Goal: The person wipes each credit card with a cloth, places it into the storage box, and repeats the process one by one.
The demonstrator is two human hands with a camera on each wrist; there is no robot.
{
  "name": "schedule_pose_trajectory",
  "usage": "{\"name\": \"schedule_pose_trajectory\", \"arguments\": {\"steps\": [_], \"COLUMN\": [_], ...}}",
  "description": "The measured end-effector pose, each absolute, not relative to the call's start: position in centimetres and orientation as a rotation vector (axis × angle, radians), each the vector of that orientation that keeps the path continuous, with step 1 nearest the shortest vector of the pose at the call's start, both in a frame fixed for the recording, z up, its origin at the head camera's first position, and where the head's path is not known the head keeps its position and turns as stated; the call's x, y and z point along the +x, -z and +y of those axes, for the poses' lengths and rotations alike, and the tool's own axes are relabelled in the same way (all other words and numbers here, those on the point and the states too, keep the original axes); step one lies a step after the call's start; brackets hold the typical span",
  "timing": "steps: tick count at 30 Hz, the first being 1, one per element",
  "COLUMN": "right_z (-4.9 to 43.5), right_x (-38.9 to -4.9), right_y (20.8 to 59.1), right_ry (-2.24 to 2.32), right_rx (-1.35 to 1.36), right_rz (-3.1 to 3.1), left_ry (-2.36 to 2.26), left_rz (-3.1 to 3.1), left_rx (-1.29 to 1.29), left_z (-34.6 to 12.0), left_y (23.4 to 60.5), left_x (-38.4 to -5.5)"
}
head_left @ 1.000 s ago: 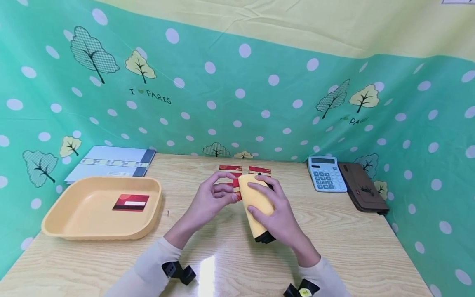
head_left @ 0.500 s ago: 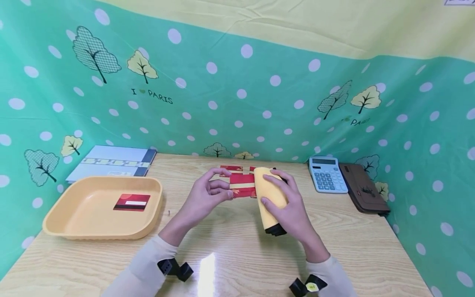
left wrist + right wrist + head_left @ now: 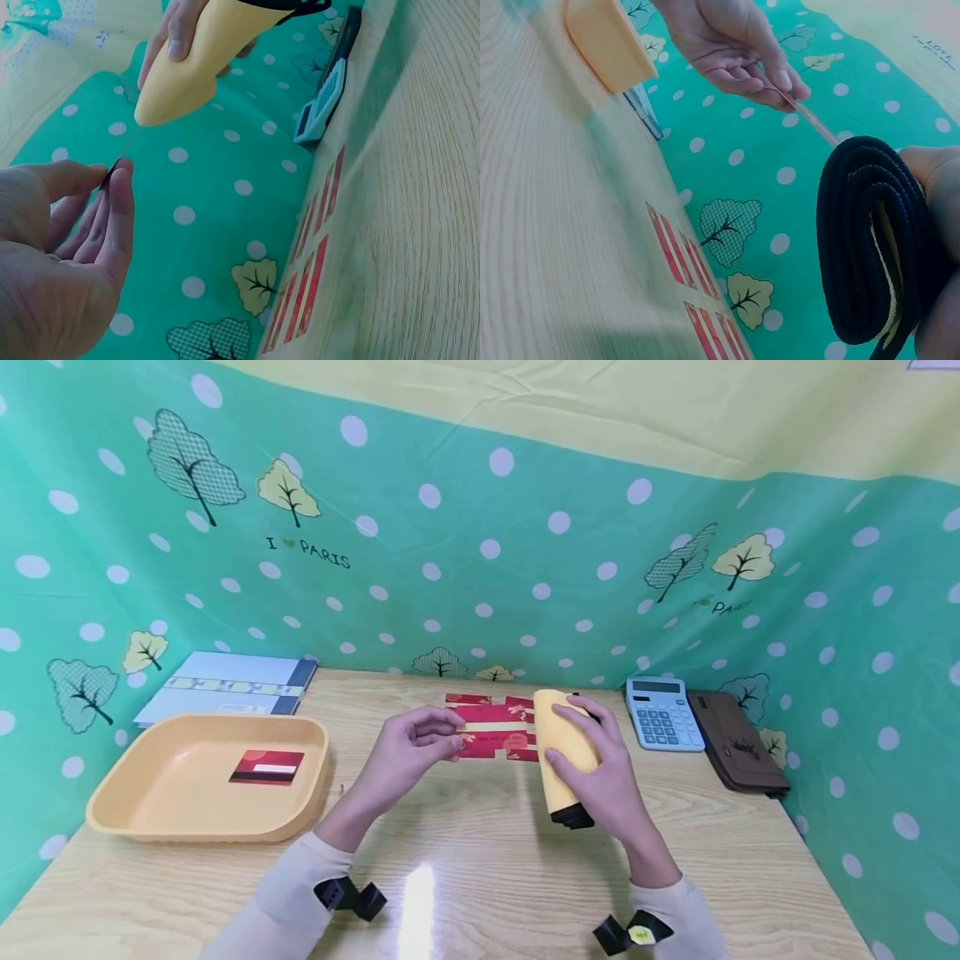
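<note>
My left hand pinches a thin red card with a pale stripe by its left edge, off the table. In the left wrist view the card shows edge-on as a thin line, running from the fingertips to the yellow roll. My right hand grips that rolled yellow cloth, whose black-edged layers face the right wrist camera. The roll stands beside the card's right end; touching or not, I cannot tell. More red cards lie on the table under the held card.
A light orange tray at left holds one red card. Behind it lies a blue-grey folder. Back right are a blue calculator and a brown wallet-like case. A green dotted cloth hangs around the table.
My right hand has moved right with the yellow roll. My left hand has shifted slightly left, and much more of the red card shows between the two hands.
</note>
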State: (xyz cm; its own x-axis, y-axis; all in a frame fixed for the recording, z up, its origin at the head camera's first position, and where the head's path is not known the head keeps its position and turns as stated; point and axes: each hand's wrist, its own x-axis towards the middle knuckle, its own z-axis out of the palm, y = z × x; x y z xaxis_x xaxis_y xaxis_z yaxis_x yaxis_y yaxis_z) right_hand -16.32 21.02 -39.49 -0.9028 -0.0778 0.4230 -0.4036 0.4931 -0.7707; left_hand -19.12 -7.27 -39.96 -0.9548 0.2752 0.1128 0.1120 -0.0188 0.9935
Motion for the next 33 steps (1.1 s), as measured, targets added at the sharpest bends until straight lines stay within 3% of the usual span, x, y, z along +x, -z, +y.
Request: {"name": "schedule_pose_trajectory", "arguments": {"steps": [33], "right_z": [22.00], "right_x": [-16.67], "right_y": [39.07], "right_ry": [-1.377], "right_rx": [0.405], "right_rz": [-2.353], "left_ry": [-2.202], "left_rz": [2.154], "left_rx": [0.353], "left_z": [-7.52], "left_y": [39.95], "left_x": [-19.49]}}
